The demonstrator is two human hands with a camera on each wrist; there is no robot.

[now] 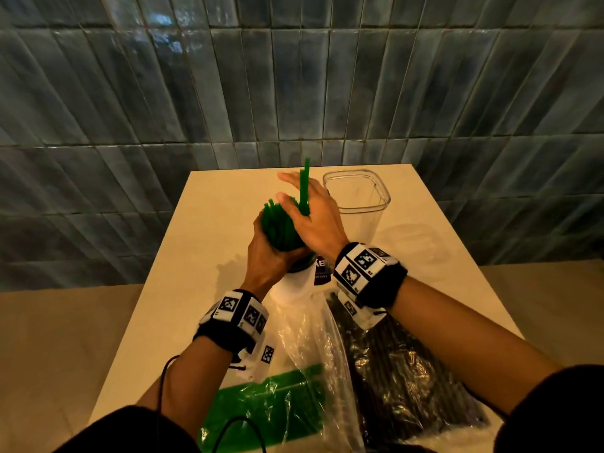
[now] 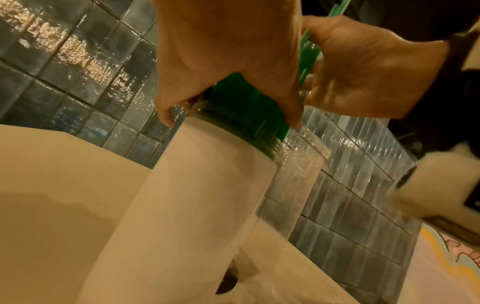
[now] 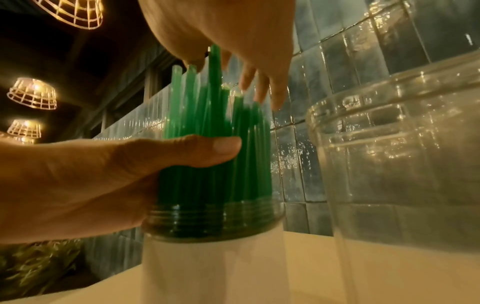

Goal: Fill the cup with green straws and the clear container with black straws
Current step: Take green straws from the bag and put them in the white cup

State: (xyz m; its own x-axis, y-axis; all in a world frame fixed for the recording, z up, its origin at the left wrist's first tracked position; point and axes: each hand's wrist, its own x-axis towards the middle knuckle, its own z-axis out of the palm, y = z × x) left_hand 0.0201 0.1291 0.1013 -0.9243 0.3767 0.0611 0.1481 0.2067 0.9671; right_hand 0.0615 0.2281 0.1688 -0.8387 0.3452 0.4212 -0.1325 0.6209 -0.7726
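Note:
A white cup (image 1: 291,287) with a clear threaded neck stands mid-table, packed with upright green straws (image 1: 281,228). My left hand (image 1: 264,256) wraps the bundle just above the cup's mouth, thumb across the straws (image 3: 202,150). Over the straw tops hovers my right hand (image 1: 315,217), fingers spread. One taller green straw (image 1: 305,188) sticks up through it, apparently pinched by the thumb. The clear container (image 1: 361,220) stands behind and right of the cup, holding nothing. Black straws (image 1: 392,371) lie in a plastic bag near me.
A clear bag with a green end (image 1: 271,400) lies at the table's (image 1: 196,256) near edge, left of the black straws. A tiled wall rises behind the table. Floor drops away on both sides.

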